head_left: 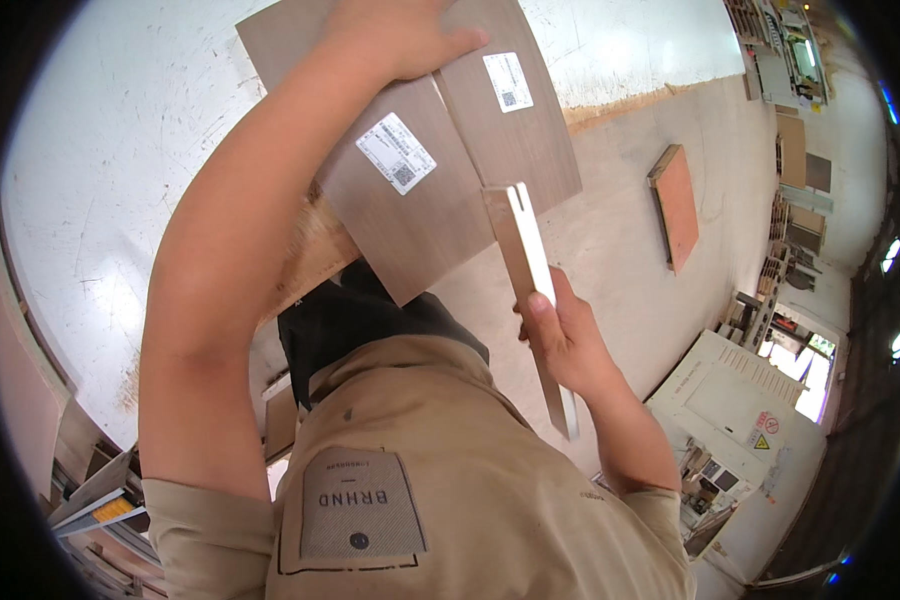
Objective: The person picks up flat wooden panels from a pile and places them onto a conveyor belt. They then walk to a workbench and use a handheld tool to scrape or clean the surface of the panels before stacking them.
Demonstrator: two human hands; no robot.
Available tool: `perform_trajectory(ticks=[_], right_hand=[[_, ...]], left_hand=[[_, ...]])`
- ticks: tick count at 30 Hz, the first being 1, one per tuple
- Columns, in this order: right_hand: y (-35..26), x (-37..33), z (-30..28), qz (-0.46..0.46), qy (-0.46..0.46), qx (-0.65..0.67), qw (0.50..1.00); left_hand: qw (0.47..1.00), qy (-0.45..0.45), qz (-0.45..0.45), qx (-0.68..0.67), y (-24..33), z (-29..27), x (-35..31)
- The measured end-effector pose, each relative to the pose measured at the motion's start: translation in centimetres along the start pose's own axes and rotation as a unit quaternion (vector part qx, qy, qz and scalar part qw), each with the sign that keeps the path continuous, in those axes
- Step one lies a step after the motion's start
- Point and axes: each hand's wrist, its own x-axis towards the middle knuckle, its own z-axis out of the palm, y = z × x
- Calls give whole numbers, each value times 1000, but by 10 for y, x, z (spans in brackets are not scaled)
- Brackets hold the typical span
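Two flat grey-brown wood-grain panels lie side by side across the white worktable's edge, a left panel [425,225] and a right panel [525,150]. Each bears a white printed label, one on the left panel [397,153] and one on the right panel [508,82]. My left hand [395,38] rests on the panels near their far end, thumb stretched out; its other fingers are partly cut off by the picture's upper edge. In my right hand [570,335] is a narrow wood-grain board [513,240] with a white edge and a small slot at its upper end, held tilted beside the right panel.
The scuffed white worktable [200,70] spans the left and top, with a worn wooden edge [315,250]. An orange-brown board stack [678,215] lies on the floor at right. Beyond my right arm stands a pale machine cabinet [720,390]. Boards lean along the far wall.
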Motion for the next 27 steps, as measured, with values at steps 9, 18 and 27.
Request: perform_trajectory(ticks=[9, 18, 27], right_hand=[[-76, -8, -45, 137, -89, -100, 982], [-106, -1, -44, 199, -88, -156, 964], [-159, 27, -65, 200, -123, -162, 958]], left_hand=[[999, 10, 19, -44, -6, 0, 3], [1000, -12, 10, -23, -2, -11, 0], [1000, -4, 11, 16, 1, -3, 2]])
